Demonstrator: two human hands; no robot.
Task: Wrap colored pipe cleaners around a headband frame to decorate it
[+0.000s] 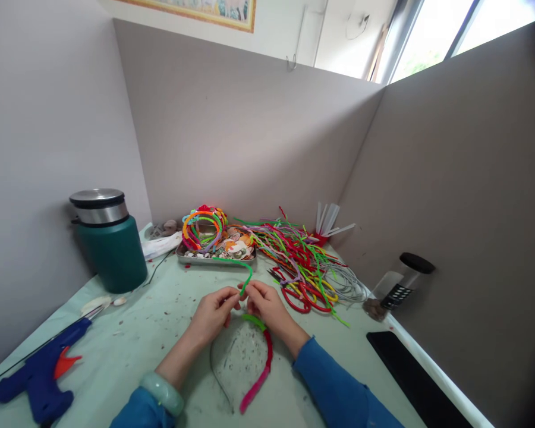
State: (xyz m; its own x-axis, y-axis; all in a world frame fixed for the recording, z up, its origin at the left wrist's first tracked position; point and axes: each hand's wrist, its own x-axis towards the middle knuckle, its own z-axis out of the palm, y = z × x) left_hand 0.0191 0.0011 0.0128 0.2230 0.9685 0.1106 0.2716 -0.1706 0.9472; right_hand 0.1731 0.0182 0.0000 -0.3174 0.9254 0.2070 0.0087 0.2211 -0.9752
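My left hand (213, 313) and my right hand (267, 306) meet over the middle of the table, both pinching a green pipe cleaner (245, 270) that arcs up and away toward the tray. Beneath my hands lies a thin headband (264, 359), partly wrapped in green, red and pink fuzzy wire; its other side is bare grey. My left wrist wears a pale green bangle (163, 392), and both sleeves are blue.
A metal tray (214, 258) holds wrapped headbands and small shells. A heap of coloured pipe cleaners (301, 261) lies to the right, with red-handled scissors (301, 300). A green flask (109, 238) and blue glue gun (40, 374) sit left; a jar (399, 288) and black phone (410, 374) right.
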